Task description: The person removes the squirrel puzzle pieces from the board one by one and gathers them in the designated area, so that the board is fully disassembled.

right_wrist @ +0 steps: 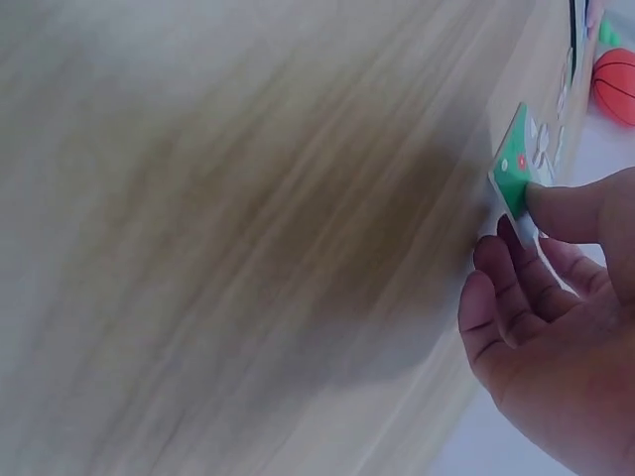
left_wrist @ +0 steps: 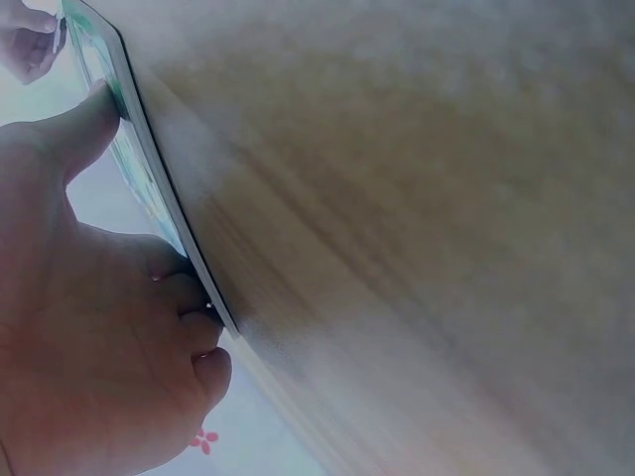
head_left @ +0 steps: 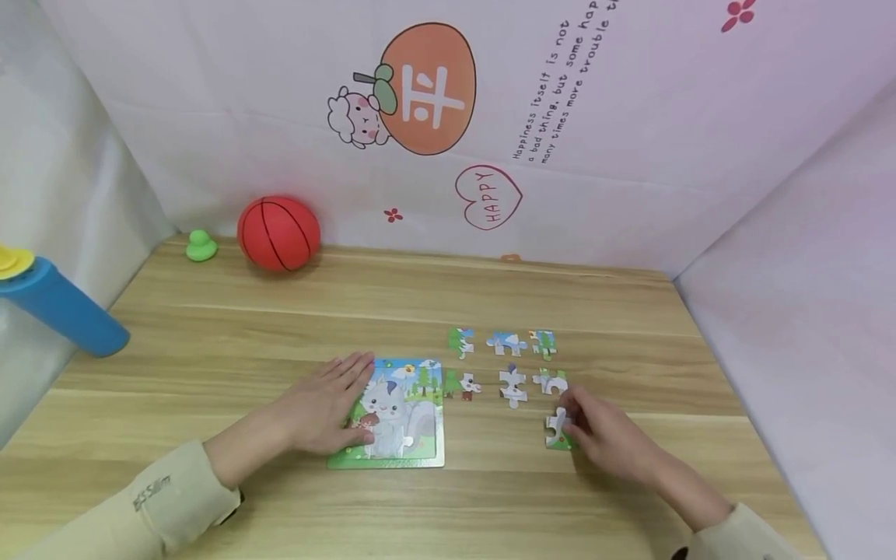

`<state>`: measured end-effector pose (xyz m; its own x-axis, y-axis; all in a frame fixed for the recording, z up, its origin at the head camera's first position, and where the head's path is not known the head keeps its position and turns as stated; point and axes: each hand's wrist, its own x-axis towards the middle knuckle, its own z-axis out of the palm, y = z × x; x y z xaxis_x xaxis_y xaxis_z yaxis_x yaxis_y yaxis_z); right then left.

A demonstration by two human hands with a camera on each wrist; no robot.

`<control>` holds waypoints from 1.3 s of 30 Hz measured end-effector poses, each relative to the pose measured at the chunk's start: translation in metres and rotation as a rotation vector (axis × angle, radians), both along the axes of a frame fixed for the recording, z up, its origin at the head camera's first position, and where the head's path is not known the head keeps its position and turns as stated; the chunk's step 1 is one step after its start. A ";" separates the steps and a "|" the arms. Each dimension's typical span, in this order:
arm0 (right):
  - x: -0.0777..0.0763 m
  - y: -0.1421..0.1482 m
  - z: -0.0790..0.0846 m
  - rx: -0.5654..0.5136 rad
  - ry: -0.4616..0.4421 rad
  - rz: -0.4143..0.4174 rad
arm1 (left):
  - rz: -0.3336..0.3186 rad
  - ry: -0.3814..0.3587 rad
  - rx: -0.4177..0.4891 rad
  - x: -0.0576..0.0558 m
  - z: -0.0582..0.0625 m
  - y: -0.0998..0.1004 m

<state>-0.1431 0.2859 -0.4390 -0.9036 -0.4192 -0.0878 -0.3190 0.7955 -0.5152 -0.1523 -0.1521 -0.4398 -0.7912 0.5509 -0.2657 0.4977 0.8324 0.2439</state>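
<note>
My left hand [head_left: 323, 408] lies over the left side of a squirrel jigsaw puzzle [head_left: 402, 404], fingers extended toward its top edge and thumb low across the picture. The puzzle sits in a square tray with a green rim [head_left: 399, 464]. To the right, my right hand [head_left: 607, 435] pinches a jigsaw piece [head_left: 556, 430] between thumb and fingers. In the right wrist view that piece [right_wrist: 513, 164], green with a small red flower, tilts up at the table. Just beyond the right hand are loose pieces, the nearest a grey and green one [head_left: 551, 381].
Several loose pieces lie in two rows right of the tray, including a blue one [head_left: 507, 342] and a grey one [head_left: 513, 386]. A red ball [head_left: 279, 233] and a green toy [head_left: 201, 246] stand at the back left. A blue cylinder [head_left: 66, 307] leans in from the left.
</note>
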 end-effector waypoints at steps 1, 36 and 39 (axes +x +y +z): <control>-0.001 0.000 0.000 0.004 -0.009 0.002 | 0.002 0.000 -0.003 0.000 0.000 0.000; 0.001 -0.079 0.020 0.140 0.344 0.136 | -0.096 0.138 -0.004 0.009 0.003 0.009; 0.000 -0.114 0.019 0.147 0.369 0.241 | -0.117 0.141 0.020 0.010 0.004 0.009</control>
<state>-0.1433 0.1718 -0.4204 -0.7642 -0.6280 0.1472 -0.6443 0.7324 -0.2201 -0.1422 -0.1428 -0.4362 -0.7503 0.6450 -0.1451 0.6208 0.7629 0.1806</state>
